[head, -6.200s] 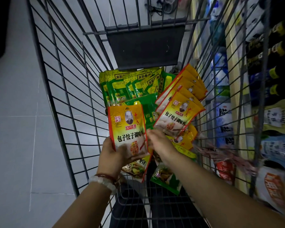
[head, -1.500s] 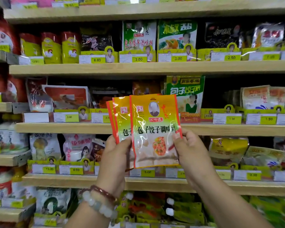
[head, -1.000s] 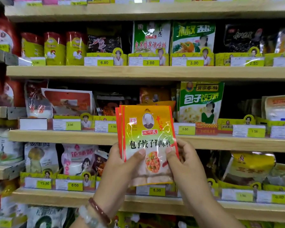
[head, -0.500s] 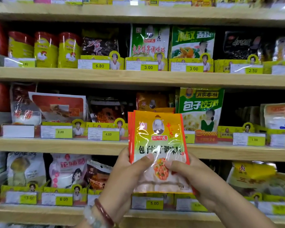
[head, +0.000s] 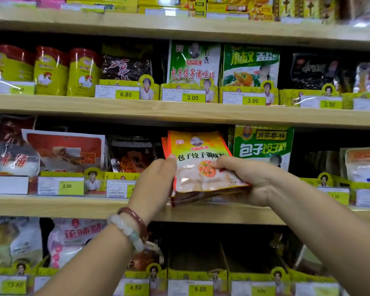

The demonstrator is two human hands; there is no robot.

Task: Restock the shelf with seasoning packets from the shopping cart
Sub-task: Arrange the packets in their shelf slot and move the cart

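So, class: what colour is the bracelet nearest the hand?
Dark red bracelet on the left wrist, head view.

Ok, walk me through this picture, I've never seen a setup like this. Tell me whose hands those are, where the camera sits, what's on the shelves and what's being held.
There is no machine here. A person wears one wide-angle camera on the head, so you look forward and down at their own two hands.

The left hand, with bead bracelets on the wrist, and the right hand together hold a small stack of glossy orange-and-yellow seasoning packets. The fingers of both hands curl round its lower part. The stack is raised at the middle wooden shelf, its top leaning in between a dark packet and a tall green-and-white packet.

The shelves carry bagged seasonings and red-lidded yellow canisters, with yellow price tags along the front edges.
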